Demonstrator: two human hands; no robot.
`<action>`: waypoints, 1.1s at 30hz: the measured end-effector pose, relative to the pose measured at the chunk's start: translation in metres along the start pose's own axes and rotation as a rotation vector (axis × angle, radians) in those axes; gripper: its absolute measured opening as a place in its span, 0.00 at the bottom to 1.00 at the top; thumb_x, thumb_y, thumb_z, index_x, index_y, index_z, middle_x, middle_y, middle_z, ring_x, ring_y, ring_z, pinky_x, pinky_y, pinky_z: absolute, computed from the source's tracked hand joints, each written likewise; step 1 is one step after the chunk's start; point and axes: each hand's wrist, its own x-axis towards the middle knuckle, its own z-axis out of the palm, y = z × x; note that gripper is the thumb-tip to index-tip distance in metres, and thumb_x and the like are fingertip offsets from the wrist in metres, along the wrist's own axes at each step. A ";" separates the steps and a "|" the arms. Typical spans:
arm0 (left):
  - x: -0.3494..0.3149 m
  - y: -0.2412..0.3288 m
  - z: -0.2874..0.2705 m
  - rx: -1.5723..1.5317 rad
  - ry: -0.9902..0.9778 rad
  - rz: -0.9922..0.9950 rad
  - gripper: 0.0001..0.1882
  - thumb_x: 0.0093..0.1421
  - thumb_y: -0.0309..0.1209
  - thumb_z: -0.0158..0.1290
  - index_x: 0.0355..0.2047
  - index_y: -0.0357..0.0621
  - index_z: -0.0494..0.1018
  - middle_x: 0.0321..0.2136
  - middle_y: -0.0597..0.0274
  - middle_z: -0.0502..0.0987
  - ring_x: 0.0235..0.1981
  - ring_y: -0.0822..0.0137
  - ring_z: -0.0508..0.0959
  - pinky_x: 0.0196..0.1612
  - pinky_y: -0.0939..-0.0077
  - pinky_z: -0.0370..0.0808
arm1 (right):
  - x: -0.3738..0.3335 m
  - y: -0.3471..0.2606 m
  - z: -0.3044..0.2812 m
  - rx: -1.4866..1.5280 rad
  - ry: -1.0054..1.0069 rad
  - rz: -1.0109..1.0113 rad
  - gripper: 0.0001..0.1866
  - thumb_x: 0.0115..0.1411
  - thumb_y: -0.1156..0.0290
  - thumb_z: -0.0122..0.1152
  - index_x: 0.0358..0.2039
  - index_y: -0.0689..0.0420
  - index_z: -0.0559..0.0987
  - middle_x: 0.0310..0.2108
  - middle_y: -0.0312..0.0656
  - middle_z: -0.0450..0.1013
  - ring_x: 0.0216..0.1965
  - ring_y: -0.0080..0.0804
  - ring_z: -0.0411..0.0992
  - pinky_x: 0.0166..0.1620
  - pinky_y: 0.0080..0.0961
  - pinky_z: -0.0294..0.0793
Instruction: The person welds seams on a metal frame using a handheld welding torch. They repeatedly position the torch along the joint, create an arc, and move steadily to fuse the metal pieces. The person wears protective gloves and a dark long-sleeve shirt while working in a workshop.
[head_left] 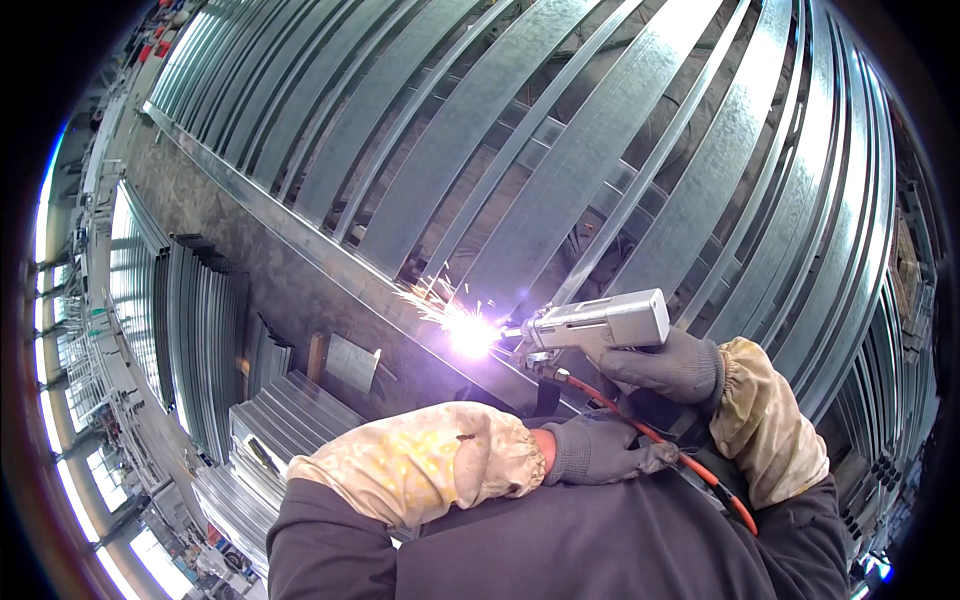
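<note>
My right hand (665, 368), in a grey glove, is wrapped round the handle of a silver, box-shaped welding gun (600, 322). A blinding white-violet arc (473, 336) burns at the gun's nozzle, and sparks fly up and to the left. The arc meets the long edge rail (345, 262) of a metal frame near the ends of its slats (545, 215); glare hides the exact joint. Below the gun, my gloved left hand (605, 450) lies close to my body, its fingers closed over the orange hose (598, 398) that runs from the gun past my right forearm.
Stacked metal tubes (205, 330) and a bundle of flat profiles (295, 425) lie on the floor to the left. A small metal plate (351, 363) rests beside them. Further slats and tubing (870, 400) stretch along the right side.
</note>
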 end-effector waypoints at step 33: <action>0.000 0.004 0.000 0.172 -0.031 0.000 0.37 0.62 0.62 0.35 0.51 0.42 0.70 0.42 0.41 0.74 0.47 0.48 0.74 0.52 0.63 0.69 | -0.007 0.011 0.002 -0.001 0.001 -0.031 0.21 0.57 0.62 0.61 0.46 0.63 0.73 0.32 0.38 0.73 0.31 0.22 0.72 0.33 0.21 0.74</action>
